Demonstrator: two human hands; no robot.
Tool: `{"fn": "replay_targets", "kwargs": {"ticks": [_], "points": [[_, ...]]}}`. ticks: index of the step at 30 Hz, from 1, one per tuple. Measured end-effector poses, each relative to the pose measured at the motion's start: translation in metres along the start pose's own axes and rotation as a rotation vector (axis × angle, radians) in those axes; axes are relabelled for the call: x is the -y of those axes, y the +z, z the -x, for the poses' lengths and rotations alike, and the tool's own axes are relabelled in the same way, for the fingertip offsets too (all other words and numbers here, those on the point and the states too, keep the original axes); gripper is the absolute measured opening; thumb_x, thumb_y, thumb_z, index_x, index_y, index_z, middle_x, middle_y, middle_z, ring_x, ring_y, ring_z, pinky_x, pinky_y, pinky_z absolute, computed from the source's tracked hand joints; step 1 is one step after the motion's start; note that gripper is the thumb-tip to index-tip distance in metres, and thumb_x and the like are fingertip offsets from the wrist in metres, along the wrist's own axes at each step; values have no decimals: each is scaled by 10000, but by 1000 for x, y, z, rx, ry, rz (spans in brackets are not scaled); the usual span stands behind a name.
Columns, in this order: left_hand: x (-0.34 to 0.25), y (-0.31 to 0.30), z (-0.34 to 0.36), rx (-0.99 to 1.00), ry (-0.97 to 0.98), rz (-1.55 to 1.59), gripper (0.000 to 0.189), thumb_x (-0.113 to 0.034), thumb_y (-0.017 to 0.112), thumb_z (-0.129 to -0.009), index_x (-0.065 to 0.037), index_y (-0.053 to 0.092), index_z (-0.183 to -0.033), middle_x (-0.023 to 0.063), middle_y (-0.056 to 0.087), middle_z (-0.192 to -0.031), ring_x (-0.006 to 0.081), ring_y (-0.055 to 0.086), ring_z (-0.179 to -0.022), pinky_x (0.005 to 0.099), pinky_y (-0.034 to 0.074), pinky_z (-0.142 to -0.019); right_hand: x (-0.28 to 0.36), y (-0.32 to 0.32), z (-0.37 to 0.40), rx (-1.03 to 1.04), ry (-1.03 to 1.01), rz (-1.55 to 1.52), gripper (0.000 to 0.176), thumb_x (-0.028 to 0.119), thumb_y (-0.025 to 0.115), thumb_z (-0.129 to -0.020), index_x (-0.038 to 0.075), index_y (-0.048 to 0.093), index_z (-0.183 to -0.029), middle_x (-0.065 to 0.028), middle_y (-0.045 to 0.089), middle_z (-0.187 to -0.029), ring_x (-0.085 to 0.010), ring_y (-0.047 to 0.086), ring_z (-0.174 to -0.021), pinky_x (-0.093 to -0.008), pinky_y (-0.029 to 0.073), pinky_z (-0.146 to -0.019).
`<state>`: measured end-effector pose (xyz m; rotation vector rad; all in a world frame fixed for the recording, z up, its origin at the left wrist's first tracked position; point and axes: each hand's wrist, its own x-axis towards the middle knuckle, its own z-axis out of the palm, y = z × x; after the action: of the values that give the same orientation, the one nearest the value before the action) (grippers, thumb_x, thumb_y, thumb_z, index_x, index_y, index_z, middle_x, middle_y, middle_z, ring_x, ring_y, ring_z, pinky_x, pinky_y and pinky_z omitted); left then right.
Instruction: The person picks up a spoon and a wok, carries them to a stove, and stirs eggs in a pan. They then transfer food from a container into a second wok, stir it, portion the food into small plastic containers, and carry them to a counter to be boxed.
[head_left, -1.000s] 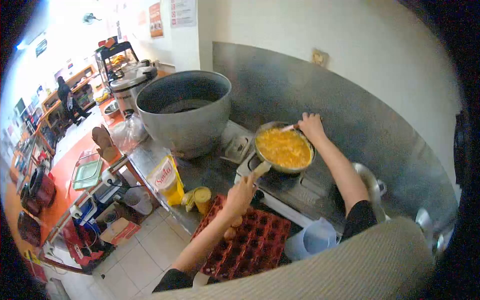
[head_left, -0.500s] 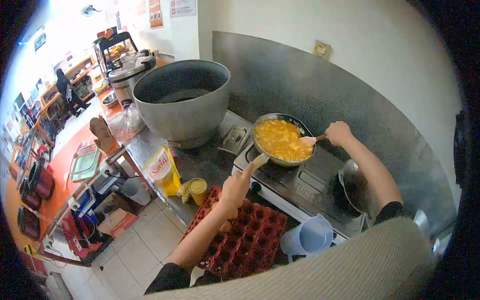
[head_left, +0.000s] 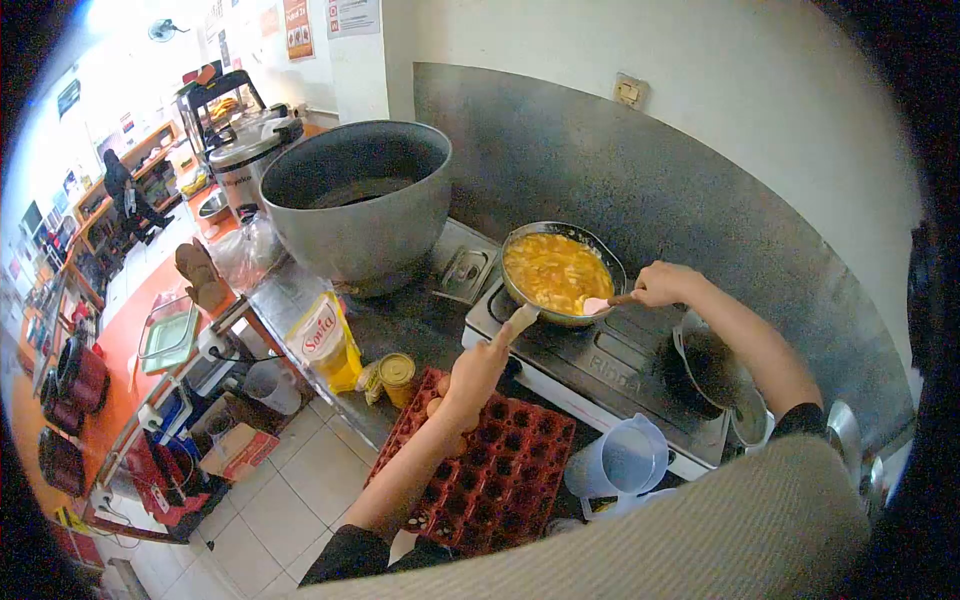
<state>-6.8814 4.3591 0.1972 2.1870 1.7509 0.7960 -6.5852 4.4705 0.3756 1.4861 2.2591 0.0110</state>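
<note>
My left hand [head_left: 474, 380] is wrapped round the pale handle of a frying pan [head_left: 618, 262] that sits on the gas stove [head_left: 585, 390]. Yellow, partly set egg [head_left: 555, 268] fills the pan, with looser liquid among the lumps. In my right hand [head_left: 664, 285] is a spatula [head_left: 598, 305] with a pink head and dark handle; its head rests in the egg by the pan's near right edge. Under my left forearm lies a red egg tray [head_left: 505, 470], with a few brown eggs [head_left: 440, 392] partly hidden by my wrist.
A big grey pot [head_left: 355, 235] stands left of the stove. Near me are a Sovia oil pouch [head_left: 325, 345], a yellow can [head_left: 397, 378] and a clear plastic jug [head_left: 615, 458]. Another pan [head_left: 705, 365] is on the right burner. A person [head_left: 125, 190] in dark clothes is far back.
The spatula has moved towards the near edge of the pan, my right hand shifting slightly left and down. My left hand keeps its hold on the handle. The view has shifted a little.
</note>
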Motion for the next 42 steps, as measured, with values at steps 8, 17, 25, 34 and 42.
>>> {"fn": "replay_targets", "kwargs": {"ticks": [8,17,25,34,42], "points": [[-11,-10,0,-36,40,-27,489,-205,498,-885,-214,318,-1339,170,602,-629,370,606,-550,477,488,-465,50,6,-32,-210,216,-184,414,441,528,-842,69,695,-909,-234,647,-916,-383,627,-894,-450,500,-804],[2,10,-2,-106,77,-67,464,-209,513,-880,-180,345,-1311,176,601,-617,353,604,-522,457,493,-444,55,-30,-37,-357,200,-40,256,353,550,-839,187,703,-959,-125,674,-925,-327,646,-840,-423,522,-740],[1,8,-4,-6,30,-77,513,-207,503,-882,-169,295,-1349,181,610,-668,353,616,-569,452,497,-466,91,61,-35,-368,19,-108,274,229,522,-829,197,662,-1063,-175,652,-845,-339,645,-776,-448,521,-700],[8,20,0,-181,106,-52,455,-221,514,-881,-168,364,-1306,175,589,-608,356,598,-518,451,484,-433,61,93,-62,-532,216,-25,200,134,508,-820,46,682,-863,-186,652,-804,-336,657,-738,-432,531,-634],[10,20,1,-131,81,11,430,-230,493,-887,-177,382,-1299,180,580,-611,377,590,-533,483,481,-459,8,51,-4,-582,262,-124,173,202,564,-797,90,691,-831,-182,650,-818,-348,644,-773,-450,524,-676]]}}
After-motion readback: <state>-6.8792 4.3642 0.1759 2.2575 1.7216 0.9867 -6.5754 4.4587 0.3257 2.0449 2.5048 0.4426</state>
